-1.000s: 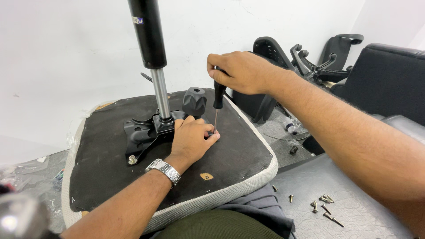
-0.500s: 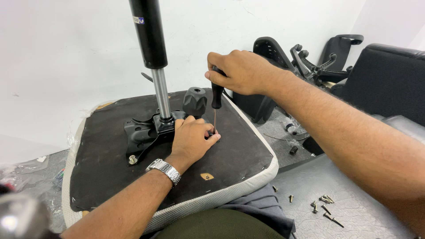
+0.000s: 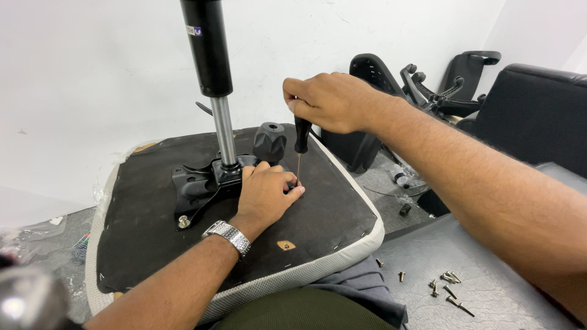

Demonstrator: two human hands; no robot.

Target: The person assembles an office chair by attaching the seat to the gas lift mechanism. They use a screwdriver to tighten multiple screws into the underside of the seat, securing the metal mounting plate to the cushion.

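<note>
- The right hand [image 3: 330, 101] wraps its fingers tightly around the top of a black-handled screwdriver with a thin metal shaft [image 3: 301, 135], holding it nearly upright.
- The screwdriver's tip meets the underside of an upturned chair seat, a black fabric-covered panel with a grey mesh-padded edge [image 3: 318, 214], which rests across the person's lap.
- The left hand [image 3: 265, 194] lies palm down on the seat; its thumb and forefinger close together at the shaft's tip, pinching around the spot where it touches. Whether a screw sits under them cannot be told.
- Just to the left of that hand is a black metal mounting plate [image 3: 194, 183] bolted to the seat, with a chrome rod and black gas cylinder [image 3: 211, 55] rising straight up from it.
- A black ribbed plastic knob [image 3: 269, 141] stands just behind the left hand, beside the screwdriver shaft.
- A silver metal-link wristwatch [image 3: 227, 236] sits on the left wrist.
- A cluster of loose brass-coloured screws [image 3: 445, 286] lies on the grey surface to the right, well apart from the seat.
- Black plastic chair parts [image 3: 428, 85] lean against the white wall behind the right arm.
</note>
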